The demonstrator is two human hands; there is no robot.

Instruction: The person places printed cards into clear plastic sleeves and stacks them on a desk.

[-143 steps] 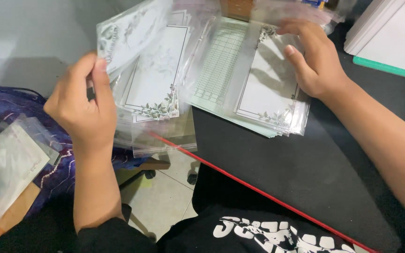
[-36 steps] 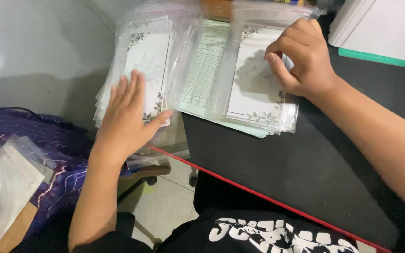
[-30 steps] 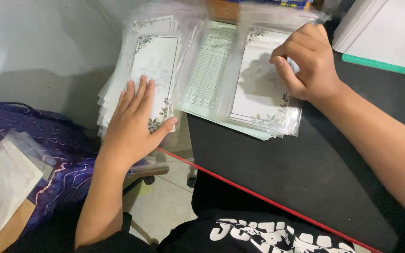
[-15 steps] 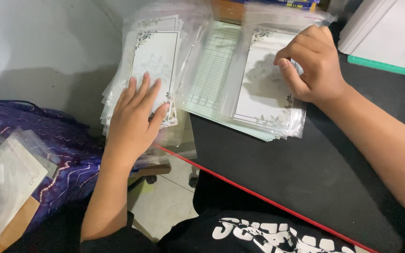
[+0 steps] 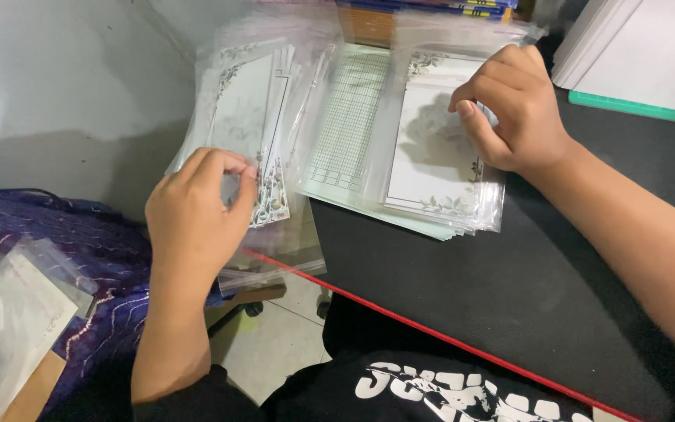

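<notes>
Left hand (image 5: 197, 207) curling, fingertips pinching the sleeved card stack (image 5: 248, 133) left of the grid sheet (image 5: 349, 117); right hand (image 5: 513, 105) bending, fingertips pinching second stack (image 5: 439, 156) right of it; two stacks showing

Soft, even indoor light is falling from above and somewhat ahead of me. My right hand (image 5: 513, 109) is casting a blurred grey shadow onto the floral card (image 5: 435, 148) just left of it. The clear sleeves (image 5: 291, 94) left of that card are catching pale glare, washing out their edges. The black desk mat (image 5: 509, 289) below it is staying dark. Near the frame's lower left corner, everything is looking soft.
</notes>
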